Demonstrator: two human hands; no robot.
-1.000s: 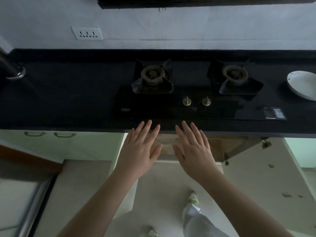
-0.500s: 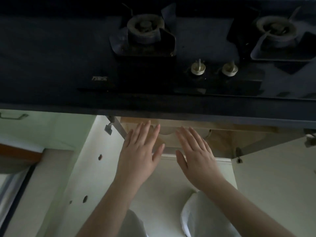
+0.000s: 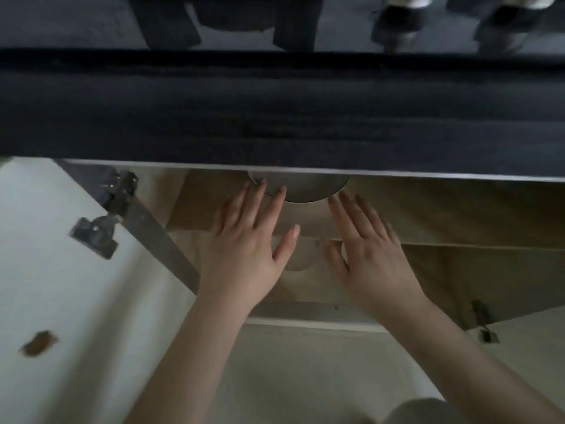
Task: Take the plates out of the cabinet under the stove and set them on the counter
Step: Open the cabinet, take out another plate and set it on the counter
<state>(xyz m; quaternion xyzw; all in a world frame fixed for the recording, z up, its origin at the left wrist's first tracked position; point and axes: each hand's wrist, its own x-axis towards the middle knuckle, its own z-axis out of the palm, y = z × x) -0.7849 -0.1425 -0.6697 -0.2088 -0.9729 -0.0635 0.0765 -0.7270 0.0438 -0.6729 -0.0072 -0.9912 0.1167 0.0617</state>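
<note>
Both forearms are bare with no sleeves, the left hand [image 3: 244, 249] and right hand [image 3: 371, 255] without rings.

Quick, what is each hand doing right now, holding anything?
Left hand: open, fingers straight, fingertips at the plate rim, gripping nothing.
Right hand: open, fingers spread, just short of the plate, holding nothing.

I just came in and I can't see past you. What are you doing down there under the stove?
A person is reaching both hands into the open cabinet under the dark counter. The left hand and the right hand have straight, spread fingers and hold nothing yet. Between the fingertips, a round plate peeks out just under the counter's edge. The left fingertips look to be at its rim; the picture is too blurry to be sure. The cabinet door hangs open on the left.
</note>
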